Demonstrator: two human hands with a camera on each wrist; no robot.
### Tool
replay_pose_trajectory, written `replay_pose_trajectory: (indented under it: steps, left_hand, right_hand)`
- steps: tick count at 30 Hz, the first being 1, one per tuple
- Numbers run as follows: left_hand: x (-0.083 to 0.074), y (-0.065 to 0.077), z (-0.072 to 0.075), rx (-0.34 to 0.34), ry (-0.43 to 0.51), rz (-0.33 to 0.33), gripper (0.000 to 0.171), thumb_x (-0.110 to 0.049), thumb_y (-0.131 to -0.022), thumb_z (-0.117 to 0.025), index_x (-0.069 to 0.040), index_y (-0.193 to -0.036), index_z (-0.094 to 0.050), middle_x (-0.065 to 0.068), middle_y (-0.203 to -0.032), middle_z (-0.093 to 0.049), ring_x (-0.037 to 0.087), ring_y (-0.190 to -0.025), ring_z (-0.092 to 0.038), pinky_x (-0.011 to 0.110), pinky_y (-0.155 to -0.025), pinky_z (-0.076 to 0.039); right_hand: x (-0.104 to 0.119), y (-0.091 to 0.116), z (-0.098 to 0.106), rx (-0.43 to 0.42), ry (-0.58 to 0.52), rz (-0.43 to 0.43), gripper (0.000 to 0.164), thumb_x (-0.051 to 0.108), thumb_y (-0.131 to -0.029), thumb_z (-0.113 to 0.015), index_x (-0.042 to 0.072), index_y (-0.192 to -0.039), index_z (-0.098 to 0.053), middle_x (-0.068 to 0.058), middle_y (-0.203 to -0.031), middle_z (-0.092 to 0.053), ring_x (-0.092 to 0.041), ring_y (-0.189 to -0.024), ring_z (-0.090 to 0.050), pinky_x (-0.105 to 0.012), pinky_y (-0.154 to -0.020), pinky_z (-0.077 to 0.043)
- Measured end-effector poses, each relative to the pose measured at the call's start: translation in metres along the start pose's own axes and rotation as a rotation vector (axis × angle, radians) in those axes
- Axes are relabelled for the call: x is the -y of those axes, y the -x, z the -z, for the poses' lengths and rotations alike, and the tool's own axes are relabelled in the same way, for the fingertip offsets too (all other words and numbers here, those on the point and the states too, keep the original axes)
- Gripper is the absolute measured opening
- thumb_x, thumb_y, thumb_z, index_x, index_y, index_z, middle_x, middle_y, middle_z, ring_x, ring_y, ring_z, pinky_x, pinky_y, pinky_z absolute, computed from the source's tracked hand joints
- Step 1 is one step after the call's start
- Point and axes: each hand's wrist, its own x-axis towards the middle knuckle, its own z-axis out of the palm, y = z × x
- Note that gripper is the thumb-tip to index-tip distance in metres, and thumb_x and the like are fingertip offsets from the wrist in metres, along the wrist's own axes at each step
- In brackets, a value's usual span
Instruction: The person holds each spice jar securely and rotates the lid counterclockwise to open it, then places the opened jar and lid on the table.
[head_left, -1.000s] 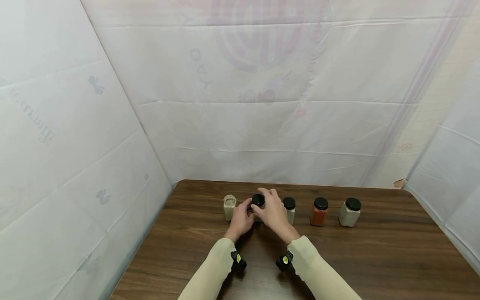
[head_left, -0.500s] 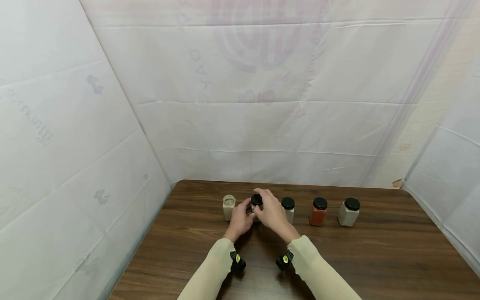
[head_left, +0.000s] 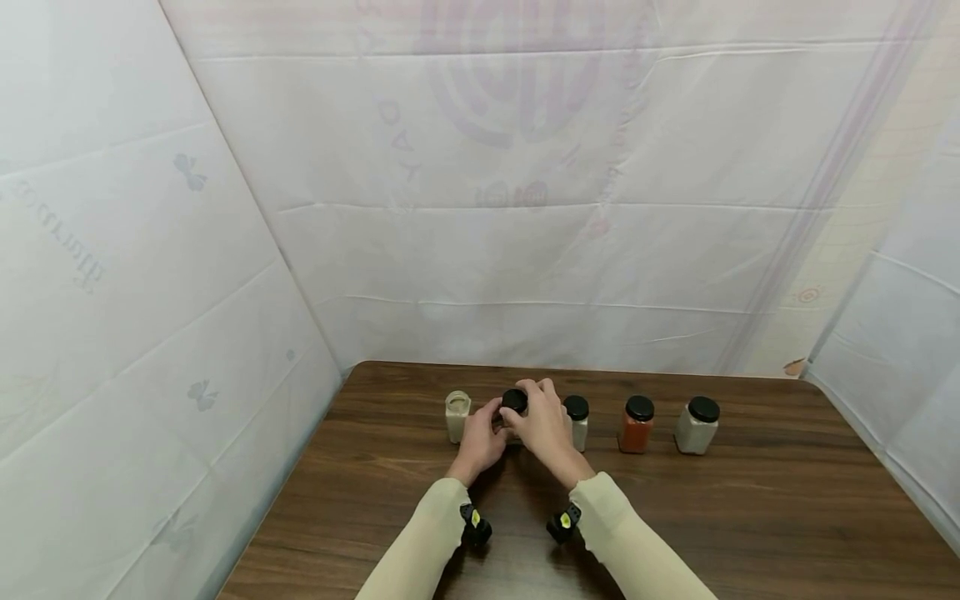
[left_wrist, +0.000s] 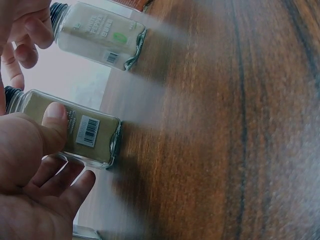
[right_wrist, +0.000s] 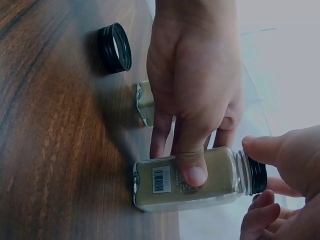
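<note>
A glass spice jar of greenish-tan powder (left_wrist: 102, 137) stands upright on the table between both hands. My left hand (head_left: 480, 442) grips its body, the thumb lying across the label side beside a barcode sticker. Around the jar's black lid (head_left: 514, 400) are the fingers and thumb of my right hand (head_left: 546, 425). In the right wrist view the lid (right_wrist: 257, 176) sits on the jar's neck; whether it is loosened I cannot tell. Just left of my left hand stands a lidless jar of pale powder (head_left: 457, 417).
A black lid (right_wrist: 115, 48) lies apart on the wooden table (head_left: 360, 492). To the right stand a black-lidded jar of whitish contents (head_left: 577, 425), one of orange-red contents (head_left: 637, 425) and another whitish one (head_left: 697, 427). A white sheet wall (head_left: 480, 275) rises behind the table.
The right hand's fingers have shifted slightly around the lid, and the right wrist has moved a little leftward. The left hand keeps its hold; the jars stay where they were.
</note>
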Motion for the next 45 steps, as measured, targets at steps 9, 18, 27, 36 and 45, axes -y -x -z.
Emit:
replay_pose_trajectory:
  steps: [9,18,27,36,45]
  left_hand:
    - [0.0000,0.0001,-0.0001,0.009,0.031,0.036,0.042,0.004,-0.095,-0.061,-0.003,-0.137,-0.060,0.018,-0.128,-0.069,0.031,-0.119,-0.066,0.043,-0.092,-0.057]
    - [-0.0008,-0.0006,0.0000,0.006,0.034,0.044,0.041,0.003,-0.096,-0.062,-0.004,-0.136,-0.061,0.017,-0.127,-0.069,0.030,-0.118,-0.067,0.043,-0.092,-0.057]
    - [-0.0011,0.0006,0.0013,-0.005,0.002,-0.022,0.042,0.001,-0.094,-0.065,-0.001,-0.136,-0.061,0.017,-0.123,-0.072,0.029,-0.108,-0.071,0.045,-0.090,-0.058]
    - [-0.0016,0.0003,0.0011,0.003,0.030,-0.004,0.043,0.004,-0.094,-0.063,-0.002,-0.137,-0.060,0.017,-0.126,-0.070,0.029,-0.115,-0.068,0.043,-0.091,-0.057]
    - [-0.0010,-0.0002,0.0004,-0.008,0.021,0.010,0.041,0.003,-0.095,-0.062,-0.002,-0.136,-0.061,0.016,-0.121,-0.072,0.029,-0.113,-0.069,0.042,-0.090,-0.058]
  right_hand:
    - [-0.0011,0.0001,0.0032,0.040,0.011,0.088,0.045,0.020,-0.094,-0.075,0.012,-0.137,-0.064,-0.014,-0.131,-0.056,-0.021,-0.071,-0.061,-0.032,-0.053,-0.047]
    - [-0.0015,0.0007,0.0032,0.074,0.003,0.112,0.051,0.016,-0.097,-0.071,0.015,-0.146,-0.057,-0.014,-0.142,-0.051,-0.014,-0.057,-0.052,-0.029,-0.047,-0.040]
    - [-0.0009,-0.0013,-0.0011,0.017,0.013,-0.001,0.059,0.037,-0.092,-0.079,0.014,-0.142,-0.059,-0.015,-0.127,-0.052,-0.023,-0.073,-0.059,-0.034,-0.054,-0.048]
    - [-0.0008,-0.0018,-0.0019,0.020,0.021,0.021,0.051,0.027,-0.094,-0.077,0.015,-0.141,-0.061,-0.014,-0.128,-0.055,-0.026,-0.079,-0.064,-0.035,-0.057,-0.051]
    - [-0.0023,0.0009,-0.0003,0.053,0.011,0.103,0.050,0.016,-0.096,-0.071,0.016,-0.144,-0.059,-0.012,-0.137,-0.056,-0.023,-0.073,-0.064,-0.034,-0.058,-0.050]
